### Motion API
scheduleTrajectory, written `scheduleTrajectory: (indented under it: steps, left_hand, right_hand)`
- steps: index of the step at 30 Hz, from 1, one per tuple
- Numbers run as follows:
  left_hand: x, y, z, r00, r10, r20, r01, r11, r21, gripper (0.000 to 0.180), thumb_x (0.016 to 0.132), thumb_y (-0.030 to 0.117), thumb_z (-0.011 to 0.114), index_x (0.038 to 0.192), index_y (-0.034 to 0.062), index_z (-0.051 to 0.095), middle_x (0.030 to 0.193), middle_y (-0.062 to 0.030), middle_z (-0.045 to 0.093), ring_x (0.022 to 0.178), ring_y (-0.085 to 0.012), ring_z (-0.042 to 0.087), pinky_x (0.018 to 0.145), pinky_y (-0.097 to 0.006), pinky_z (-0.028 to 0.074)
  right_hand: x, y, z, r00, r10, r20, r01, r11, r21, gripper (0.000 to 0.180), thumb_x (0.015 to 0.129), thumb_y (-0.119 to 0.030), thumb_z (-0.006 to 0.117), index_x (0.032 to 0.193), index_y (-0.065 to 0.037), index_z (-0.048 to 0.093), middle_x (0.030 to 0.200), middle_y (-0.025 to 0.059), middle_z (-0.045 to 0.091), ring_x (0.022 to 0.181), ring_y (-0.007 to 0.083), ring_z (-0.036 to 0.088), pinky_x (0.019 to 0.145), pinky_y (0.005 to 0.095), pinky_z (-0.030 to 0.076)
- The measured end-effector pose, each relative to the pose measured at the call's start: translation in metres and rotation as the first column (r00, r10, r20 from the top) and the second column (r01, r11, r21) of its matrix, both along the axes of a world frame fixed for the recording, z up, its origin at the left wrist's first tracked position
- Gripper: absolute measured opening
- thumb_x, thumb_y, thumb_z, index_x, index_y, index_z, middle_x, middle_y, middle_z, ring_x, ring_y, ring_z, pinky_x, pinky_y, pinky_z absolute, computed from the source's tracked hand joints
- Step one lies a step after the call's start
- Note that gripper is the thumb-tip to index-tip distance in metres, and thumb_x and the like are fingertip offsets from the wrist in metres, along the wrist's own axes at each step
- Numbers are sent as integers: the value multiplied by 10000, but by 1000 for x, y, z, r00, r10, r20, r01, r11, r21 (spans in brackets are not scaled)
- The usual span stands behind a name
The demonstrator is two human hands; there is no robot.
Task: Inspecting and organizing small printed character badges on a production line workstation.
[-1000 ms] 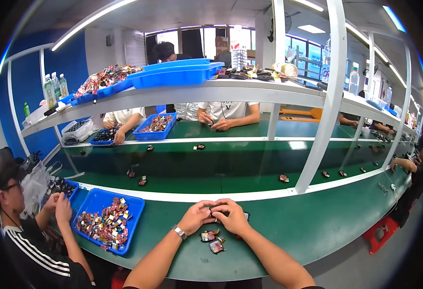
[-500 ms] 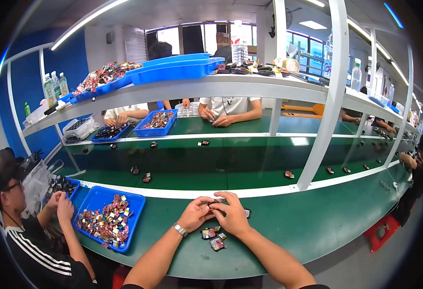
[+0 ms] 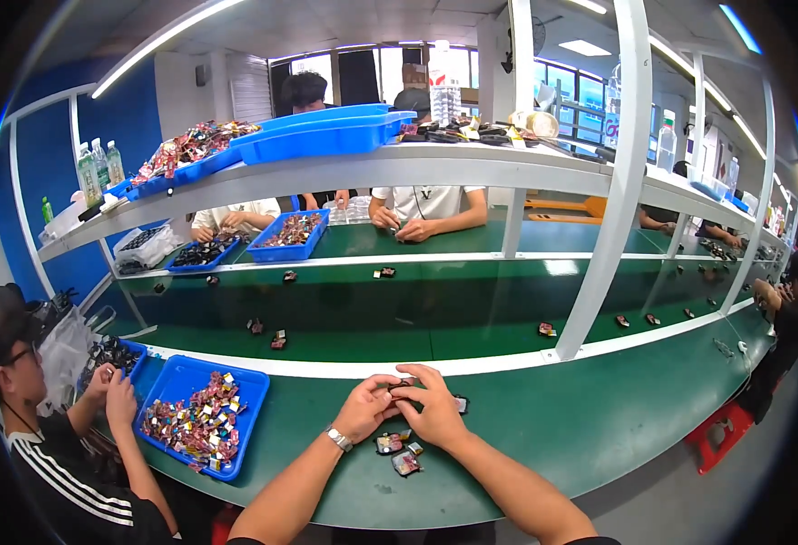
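Close together above the green bench (image 3: 544, 418), my left hand (image 3: 364, 406) and my right hand (image 3: 433, 406) pinch one small dark electronic piece (image 3: 402, 383) between their fingertips. Fingers cover most of it, so its exact kind is hard to make out. On the bench just below my hands lie two small black-edged assemblies with pinkish circuit parts, an upper one (image 3: 389, 442) and a lower one (image 3: 405, 463). Another small dark piece (image 3: 462, 403) sits beside my right hand, partly behind it.
At left, a blue tray (image 3: 258, 386) holds many pinkish circuit parts; a person (image 3: 81, 472) works beside it. Ahead, a green belt (image 3: 481, 318) carries scattered pieces. A white post (image 3: 603, 200) and loaded shelf (image 3: 344, 168) stand over it. People work across the belt.
My right fingers have shifted slightly around the held piece. Both hands keep their hold over the same spot. The whole view has drifted a little.
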State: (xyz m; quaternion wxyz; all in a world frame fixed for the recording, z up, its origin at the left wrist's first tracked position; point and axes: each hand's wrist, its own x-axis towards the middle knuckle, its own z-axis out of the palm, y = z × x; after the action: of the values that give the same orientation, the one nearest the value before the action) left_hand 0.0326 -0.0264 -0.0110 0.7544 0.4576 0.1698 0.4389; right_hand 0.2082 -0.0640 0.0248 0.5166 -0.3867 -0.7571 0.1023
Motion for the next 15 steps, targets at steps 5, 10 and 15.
scheduleTrajectory:
  steps: [5, 10, 15]
  left_hand:
    - [-1, 1, 3, 999, -18, 28, 18, 999, 27, 292, 962, 76, 540, 1249, 47, 494, 1325, -133, 533, 1162, -204, 567, 980, -357, 497]
    - [-2, 3, 0, 999, 39, -17, -38, 999, 28, 301, 966, 78, 532, 1262, 49, 489, 1275, -119, 566, 1131, -188, 584, 967, -346, 504]
    - [-4, 4, -1, 1000, 15, -26, -15, 1000, 7, 330, 966, 79, 532, 1290, 54, 476, 1198, -101, 597, 1100, -170, 591, 951, -329, 510]
  right_hand:
    - [2, 2, 0, 998, -8, 66, 7, 1000, 17, 211, 756, -42, 714, 964, -82, 713, 1260, 93, 566, 1181, 292, 503, 952, 385, 470]
    - [0, 0, 0, 1000, -7, 22, 8, 998, -70, 199, 767, -33, 696, 961, -79, 712, 1239, 94, 575, 1159, 287, 514, 937, 372, 474]
    - [0, 3, -6, 1000, -18, -1, 18, 998, -56, 167, 776, -40, 683, 938, -71, 710, 1215, 87, 590, 1124, 280, 532, 924, 366, 486]
